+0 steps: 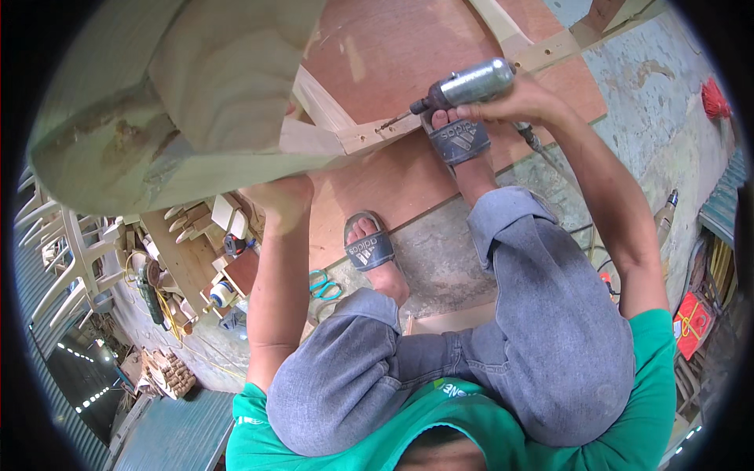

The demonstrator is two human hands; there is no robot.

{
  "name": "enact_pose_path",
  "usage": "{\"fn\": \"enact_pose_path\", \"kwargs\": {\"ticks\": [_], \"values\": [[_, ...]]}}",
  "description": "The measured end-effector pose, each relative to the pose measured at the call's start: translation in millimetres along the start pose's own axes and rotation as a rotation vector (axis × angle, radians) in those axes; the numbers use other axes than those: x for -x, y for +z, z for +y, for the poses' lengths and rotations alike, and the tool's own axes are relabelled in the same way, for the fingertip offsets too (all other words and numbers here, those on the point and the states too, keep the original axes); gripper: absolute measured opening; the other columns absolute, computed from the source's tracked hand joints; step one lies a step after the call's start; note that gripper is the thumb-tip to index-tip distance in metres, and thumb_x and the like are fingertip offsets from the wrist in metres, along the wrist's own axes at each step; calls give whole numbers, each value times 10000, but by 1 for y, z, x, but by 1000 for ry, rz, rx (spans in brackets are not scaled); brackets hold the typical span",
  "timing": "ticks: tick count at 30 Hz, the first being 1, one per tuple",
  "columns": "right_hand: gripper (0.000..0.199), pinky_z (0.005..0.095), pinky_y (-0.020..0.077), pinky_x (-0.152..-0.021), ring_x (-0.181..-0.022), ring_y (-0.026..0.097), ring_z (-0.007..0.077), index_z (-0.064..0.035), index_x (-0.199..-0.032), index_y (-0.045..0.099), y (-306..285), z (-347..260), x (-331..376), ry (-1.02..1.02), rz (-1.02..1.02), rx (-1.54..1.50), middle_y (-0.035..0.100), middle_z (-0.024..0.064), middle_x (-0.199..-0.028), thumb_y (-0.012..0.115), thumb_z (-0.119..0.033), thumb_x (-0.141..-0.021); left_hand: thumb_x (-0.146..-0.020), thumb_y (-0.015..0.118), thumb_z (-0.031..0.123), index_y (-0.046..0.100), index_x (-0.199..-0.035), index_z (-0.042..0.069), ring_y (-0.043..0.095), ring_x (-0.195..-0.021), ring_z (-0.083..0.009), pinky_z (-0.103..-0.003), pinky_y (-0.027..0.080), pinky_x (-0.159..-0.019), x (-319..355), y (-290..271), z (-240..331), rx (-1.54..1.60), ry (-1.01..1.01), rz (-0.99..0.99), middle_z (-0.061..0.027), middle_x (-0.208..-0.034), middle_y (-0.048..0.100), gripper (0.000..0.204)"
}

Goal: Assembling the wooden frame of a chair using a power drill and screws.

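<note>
My right hand [514, 102] is wrapped around a silver air screwdriver [475, 81], whose long bit points left. The bit's tip is at or just above a pale wooden rail [357, 141] with small holes, but I cannot tell whether it touches. That rail belongs to a wooden frame lying on a reddish-brown board [345, 192]. My left hand [279, 192] is at the lower edge of a large pale wooden piece [228, 86], which looms close at upper left. Its fingers are hidden behind that piece, so their grip does not show.
My sandalled feet [369, 247] rest on and beside the board. Blue-handled scissors [323, 286] lie on the concrete floor. Wood offcuts, a tape measure [234, 243] and an angle grinder [149, 286] are at left. An air hose [550, 161] trails from the screwdriver; another tool [667, 212] lies right.
</note>
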State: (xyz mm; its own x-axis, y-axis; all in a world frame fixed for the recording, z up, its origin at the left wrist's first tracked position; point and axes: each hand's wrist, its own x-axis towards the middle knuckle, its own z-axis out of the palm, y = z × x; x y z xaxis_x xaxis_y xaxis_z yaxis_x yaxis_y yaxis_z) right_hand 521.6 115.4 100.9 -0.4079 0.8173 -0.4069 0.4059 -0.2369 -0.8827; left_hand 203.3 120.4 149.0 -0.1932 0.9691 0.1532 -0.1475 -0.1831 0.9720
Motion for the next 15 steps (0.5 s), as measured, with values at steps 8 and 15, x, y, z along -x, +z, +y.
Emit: {"fn": "enact_pose_path", "kwargs": {"ticks": [8,15], "values": [[597,272,508,-696,-784,616,110,-167,-1128,657,-4,-5,-12,211,9,221,683,45,-914,736,-569,-694,-842,387,405,533,-1002,3,560,-908,-268,-385,428,-845,1,10,6,22,-4,56,-160,-913,591,456],[509,292,515,-683,-804,598,122,-157,-1084,672,9,-3,-11,148,4,83,670,20,-902,745,-509,-724,-826,380,375,551,-966,-6,569,-893,-272,-379,432,-834,0,8,7,5,47,-8,-159,-892,602,440]]}}
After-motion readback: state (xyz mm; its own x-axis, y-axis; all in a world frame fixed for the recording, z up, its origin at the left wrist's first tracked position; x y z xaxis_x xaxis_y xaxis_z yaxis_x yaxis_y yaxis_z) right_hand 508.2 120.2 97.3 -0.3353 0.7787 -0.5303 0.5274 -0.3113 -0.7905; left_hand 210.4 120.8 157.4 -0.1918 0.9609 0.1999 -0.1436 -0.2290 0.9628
